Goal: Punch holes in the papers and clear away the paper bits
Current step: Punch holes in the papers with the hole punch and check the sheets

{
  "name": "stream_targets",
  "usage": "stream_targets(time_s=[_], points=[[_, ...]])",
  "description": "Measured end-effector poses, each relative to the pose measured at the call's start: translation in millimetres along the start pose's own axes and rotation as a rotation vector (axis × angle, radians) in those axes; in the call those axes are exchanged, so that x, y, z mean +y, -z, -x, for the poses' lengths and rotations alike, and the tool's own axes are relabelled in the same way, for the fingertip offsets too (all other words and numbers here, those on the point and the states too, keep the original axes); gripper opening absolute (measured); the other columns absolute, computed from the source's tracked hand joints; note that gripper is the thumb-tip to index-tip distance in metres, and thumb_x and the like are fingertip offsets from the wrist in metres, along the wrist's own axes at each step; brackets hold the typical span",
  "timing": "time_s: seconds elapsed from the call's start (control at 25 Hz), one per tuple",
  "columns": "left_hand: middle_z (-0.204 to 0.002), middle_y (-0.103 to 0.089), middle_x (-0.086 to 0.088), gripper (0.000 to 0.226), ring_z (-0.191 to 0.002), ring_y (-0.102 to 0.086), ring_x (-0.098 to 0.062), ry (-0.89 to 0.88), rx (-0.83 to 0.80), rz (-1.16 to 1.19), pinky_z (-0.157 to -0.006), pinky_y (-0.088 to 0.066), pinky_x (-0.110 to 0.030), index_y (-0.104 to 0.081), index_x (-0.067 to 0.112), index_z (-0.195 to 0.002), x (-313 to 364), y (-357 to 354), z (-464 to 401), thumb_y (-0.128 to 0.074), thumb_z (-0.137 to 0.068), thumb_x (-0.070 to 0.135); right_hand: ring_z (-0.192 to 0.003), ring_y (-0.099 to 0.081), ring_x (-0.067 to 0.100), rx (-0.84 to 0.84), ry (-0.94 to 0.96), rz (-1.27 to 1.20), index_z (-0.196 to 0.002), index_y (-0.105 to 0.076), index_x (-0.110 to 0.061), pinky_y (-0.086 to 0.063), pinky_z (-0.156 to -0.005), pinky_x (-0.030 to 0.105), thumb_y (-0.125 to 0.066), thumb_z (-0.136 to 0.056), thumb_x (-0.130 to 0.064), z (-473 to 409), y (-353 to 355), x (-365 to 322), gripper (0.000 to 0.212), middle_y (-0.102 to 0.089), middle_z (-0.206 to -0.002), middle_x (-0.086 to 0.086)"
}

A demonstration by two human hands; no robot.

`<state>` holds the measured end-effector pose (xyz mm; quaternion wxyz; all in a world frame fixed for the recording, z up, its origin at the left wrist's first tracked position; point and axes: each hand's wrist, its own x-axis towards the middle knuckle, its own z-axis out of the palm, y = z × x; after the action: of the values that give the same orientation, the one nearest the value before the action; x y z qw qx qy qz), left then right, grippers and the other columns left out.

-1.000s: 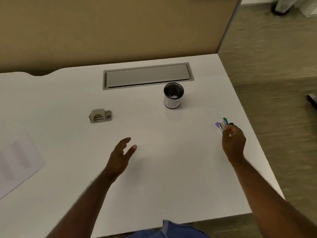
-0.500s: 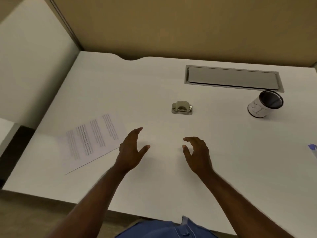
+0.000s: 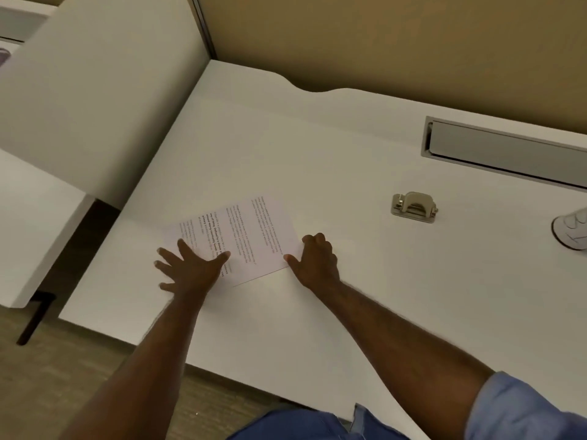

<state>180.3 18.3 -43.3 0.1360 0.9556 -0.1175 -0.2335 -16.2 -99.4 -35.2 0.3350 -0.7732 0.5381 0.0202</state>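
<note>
Two bare hands are down on the white printed paper sheet [image 3: 251, 239], which sits skewed on the white desk top [image 3: 317, 328], toward its left part. Farthest left there's a pale divider panel [image 3: 95, 90] running along the desk's edge. The left hand [image 3: 187, 268] lies flat with its fingers spread wide, palm over the sheet's near-left corner, not gripping anything. The sheet itself is covered in blocks of small dark text running sideways from this angle, with a few bolder lines near the left hand; too blurry to read. It looks flat, can't tell if it's one page or several stacked. The right hand [image 3: 317, 262] is at the sheet's right corner, fingers curled in, thumb tip touching the paper's edge; can't tell if it's actually pinching it. Further right, well apart from the sheet, sits a small beige metal hole punch [image 3: 414, 207]. Beyond that is a grey recessed cable tray lid [image 3: 508, 154], and a white cup [image 3: 571, 231] cut off by the frame's right edge.
</note>
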Motion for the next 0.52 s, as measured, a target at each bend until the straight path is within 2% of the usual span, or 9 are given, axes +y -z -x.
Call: stream_targets(time_s=[0.12, 0.32, 0.52], points=[[-0.157, 0.020, -0.020, 0.130, -0.144, 0.017, -0.043, 0.089, -0.122, 0.020, -0.108, 0.000, -0.071, 0.004, 0.022, -0.150, -16, 0, -15, -0.074, -0.058, 0.070, -0.112, -0.044, 0.029, 0.036, -0.092, 0.063, -0.117, -0.043, -0.005, -0.043, -0.086, 0.042, -0.066, -0.075, -0.054, -9, -24, -25, 0.069, -0.045, -0.120, 0.011], [-0.156, 0.020, -0.024, 0.139, -0.144, 0.015, -0.044, 0.101, -0.163, -0.066, -0.107, -0.003, -0.071, 0.012, 0.016, -0.150, -17, -9, -12, -0.075, -0.055, 0.070, -0.105, -0.045, 0.026, 0.155, -0.270, 0.153, -0.119, -0.039, -0.001, -0.044, -0.081, 0.041, -0.073, -0.054, -0.069, -14, -46, -53, 0.099, -0.045, -0.117, 0.011], [-0.156, 0.020, -0.022, 0.138, -0.144, 0.017, -0.041, 0.054, -0.164, -0.052, -0.107, -0.004, -0.072, 0.013, 0.011, -0.149, -21, -10, -17, -0.076, -0.058, 0.066, -0.107, -0.044, 0.026, 0.157, -0.301, 0.229, -0.120, -0.038, -0.002, -0.044, -0.085, 0.042, -0.074, -0.053, -0.069, -20, -53, -60, 0.102, -0.044, -0.119, 0.011]])
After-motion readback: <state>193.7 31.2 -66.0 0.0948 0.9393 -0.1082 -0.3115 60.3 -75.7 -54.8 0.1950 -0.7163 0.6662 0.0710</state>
